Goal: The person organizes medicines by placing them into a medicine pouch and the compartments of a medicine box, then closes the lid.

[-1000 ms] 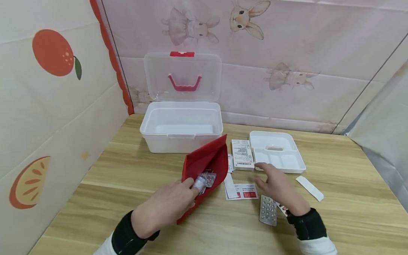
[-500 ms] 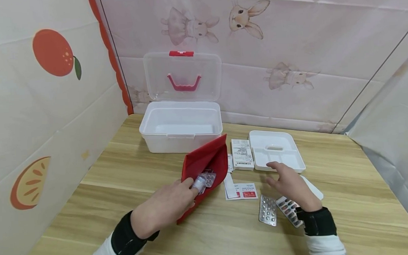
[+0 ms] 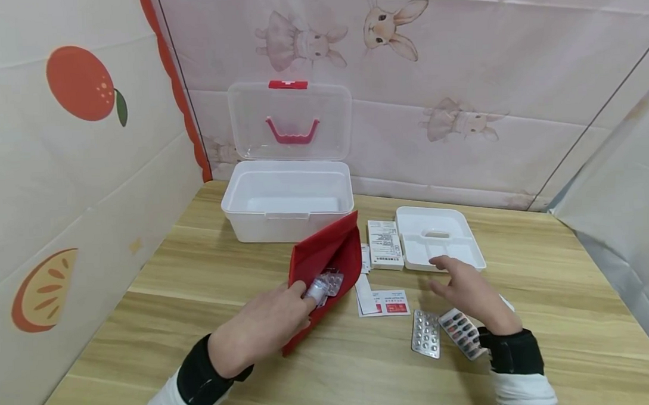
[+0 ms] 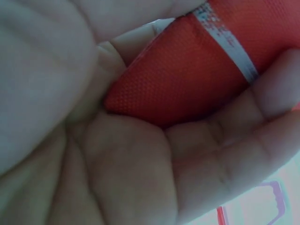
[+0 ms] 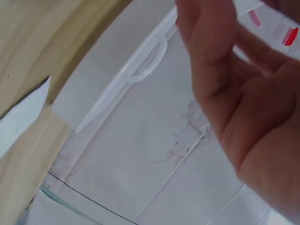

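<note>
Near the middle of the wooden table (image 3: 187, 279), in front of the right corner of the white bin (image 3: 255, 229) by the back edge, the red pouch (image 3: 326, 253) stands tilted, its mouth gaping, with a clear blister pack (image 3: 335, 282) visible inside. The left hand (image 3: 264, 324) has its fingers curled on the pouch's near side, the fabric lying between thumb and fingers in the left wrist view; whether the thumb also pins the plastic inside, I cannot tell. The right hand (image 3: 472, 292) has loosely spread fingers with nothing visible in them, beside the near edge of the white tray (image 3: 411, 226); I cannot tell whether a fingertip touches it. The step in hand looks like steadying the pouch while the right hand reaches among the loose things. To do it well, the left hand should keep the mouth wide without crushing the contents, and the right wrist should stay clear of the capsule pack (image 3: 460, 335), just below it, and the silver blister pack (image 3: 426, 334) further left. A flat pack would probably come up best by a raised edge, pinched gently so that no bubble is pressed
</note>
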`<state>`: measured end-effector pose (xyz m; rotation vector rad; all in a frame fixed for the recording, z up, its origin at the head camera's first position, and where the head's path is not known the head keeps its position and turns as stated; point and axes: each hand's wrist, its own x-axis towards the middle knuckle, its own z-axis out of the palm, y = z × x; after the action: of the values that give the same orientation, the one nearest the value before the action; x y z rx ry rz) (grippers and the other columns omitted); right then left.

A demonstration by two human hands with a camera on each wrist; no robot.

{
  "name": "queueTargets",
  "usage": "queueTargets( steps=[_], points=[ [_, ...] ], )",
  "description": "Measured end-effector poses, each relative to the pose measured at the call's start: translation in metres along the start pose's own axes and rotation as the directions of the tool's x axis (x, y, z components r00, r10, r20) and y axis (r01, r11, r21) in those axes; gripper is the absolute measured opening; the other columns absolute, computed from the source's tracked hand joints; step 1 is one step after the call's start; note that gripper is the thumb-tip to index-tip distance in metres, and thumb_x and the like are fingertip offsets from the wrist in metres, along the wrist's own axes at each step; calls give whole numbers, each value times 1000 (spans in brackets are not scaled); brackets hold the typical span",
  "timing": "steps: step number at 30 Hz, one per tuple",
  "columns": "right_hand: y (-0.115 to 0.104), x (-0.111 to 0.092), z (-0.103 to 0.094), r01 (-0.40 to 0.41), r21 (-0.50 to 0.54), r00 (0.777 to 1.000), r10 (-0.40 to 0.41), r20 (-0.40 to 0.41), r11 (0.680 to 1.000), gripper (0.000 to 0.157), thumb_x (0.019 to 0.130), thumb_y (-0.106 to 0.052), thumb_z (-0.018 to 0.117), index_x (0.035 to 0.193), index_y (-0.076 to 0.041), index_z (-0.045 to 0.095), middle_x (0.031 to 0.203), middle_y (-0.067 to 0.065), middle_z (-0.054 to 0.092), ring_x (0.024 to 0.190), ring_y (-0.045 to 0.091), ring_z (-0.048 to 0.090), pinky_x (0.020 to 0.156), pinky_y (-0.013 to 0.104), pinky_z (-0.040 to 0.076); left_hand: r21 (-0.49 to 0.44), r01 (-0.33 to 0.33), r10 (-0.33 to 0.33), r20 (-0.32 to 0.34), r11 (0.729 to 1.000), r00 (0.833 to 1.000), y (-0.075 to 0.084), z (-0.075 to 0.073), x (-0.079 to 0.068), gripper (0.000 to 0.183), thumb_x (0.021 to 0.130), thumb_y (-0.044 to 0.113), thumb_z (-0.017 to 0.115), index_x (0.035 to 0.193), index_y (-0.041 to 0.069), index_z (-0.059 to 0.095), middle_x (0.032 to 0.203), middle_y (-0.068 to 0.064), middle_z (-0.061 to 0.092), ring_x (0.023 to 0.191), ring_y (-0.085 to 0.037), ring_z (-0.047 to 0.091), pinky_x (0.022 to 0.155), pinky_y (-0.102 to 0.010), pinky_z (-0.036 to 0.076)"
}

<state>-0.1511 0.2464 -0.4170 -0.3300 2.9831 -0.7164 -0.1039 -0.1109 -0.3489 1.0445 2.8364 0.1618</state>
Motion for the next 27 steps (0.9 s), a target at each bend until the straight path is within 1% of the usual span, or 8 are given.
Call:
queueTargets(
  steps=[3,5,8,12,14,20,23,27],
  points=[
    [-2,-3,-1,11,2,998,-11,67,1000,44,85,-12,75,124,2,61,118,22,65,89,26,63,73,40,53,-13,12,-12,4,1000,1000,1,0,1,32,84,23,81,110,7,72,92,-7,60,74,-15,54,62,-23,52],
    [-5,-4,1,38,-5,992,-37,118,999,44,81,-11,79,120,1,63,114,18,67,91,26,64,75,41,54,-20,14,-14,3,1000,1000,2,0,2,30,85,22,80,110,7,71,91,-8,60,72,-15,53,59,-22,50],
    [-13,-6,4,39,-36,978,-31,205,999,53,71,-14,87,119,-5,65,110,12,67,97,27,63,80,43,54,-27,6,-6,-12,1000,1000,1,0,2,29,86,22,79,109,7,70,91,-8,60,72,-15,54,60,-22,50],
    [-21,-10,8,-23,-103,946,55,319,994,70,57,-22,95,120,-18,65,111,4,64,95,22,61,78,42,52,-47,-8,6,-31,999,999,0,1,1,28,87,22,78,109,7,69,91,-8,60,73,-15,56,61,-22,51],
    [-23,-11,11,-40,-116,931,79,355,992,71,52,-21,96,116,-22,65,108,1,61,94,20,59,77,40,52,-58,-12,10,-36,998,999,-1,1,1,28,87,22,78,109,7,69,91,-8,60,73,-15,56,62,-23,52],
    [-26,-13,20,-102,-127,917,143,373,987,63,51,-10,95,101,-25,60,97,-2,53,86,18,52,73,36,48,-58,-31,29,-39,998,999,-3,0,1,33,85,21,80,111,4,70,94,-9,59,76,-16,57,68,-26,56],
    [-27,-12,22,-108,-119,919,145,368,987,62,51,-8,95,99,-24,59,97,-1,52,87,18,52,74,37,48,-60,-38,37,-31,997,999,-5,-1,1,33,84,20,80,111,3,69,94,-8,58,77,-16,57,68,-25,56],
    [-26,-11,22,-90,-106,927,122,355,990,62,51,-9,95,99,-21,57,96,-2,53,87,17,53,75,37,48,-103,-29,28,-12,994,1000,-9,-2,1,31,84,16,81,109,2,69,94,-7,55,78,-15,57,69,-24,56]
  ],
)
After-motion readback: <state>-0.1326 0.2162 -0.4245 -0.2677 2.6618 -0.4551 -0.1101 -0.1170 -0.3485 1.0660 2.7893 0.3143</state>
